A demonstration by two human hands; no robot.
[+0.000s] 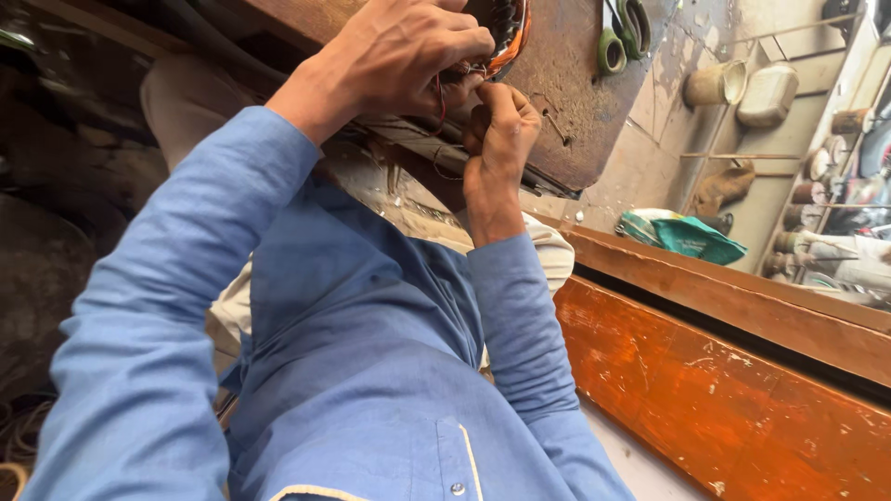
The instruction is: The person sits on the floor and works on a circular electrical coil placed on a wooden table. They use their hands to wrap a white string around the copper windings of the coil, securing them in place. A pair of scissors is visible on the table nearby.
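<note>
Together, left hand and right hand pinch thin wires closed.

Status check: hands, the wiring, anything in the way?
Left hand and right hand both pinching thin wires at orange-rimmed winding. Scissors lie apart on bench.

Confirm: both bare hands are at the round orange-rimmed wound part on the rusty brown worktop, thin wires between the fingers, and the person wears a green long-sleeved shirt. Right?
Not quite. The long-sleeved shirt is blue, not green; the head view shows it. The rest holds: left hand and right hand are both at the round orange-rimmed wound part on the rusty brown worktop, with thin wires between the fingers.
</note>
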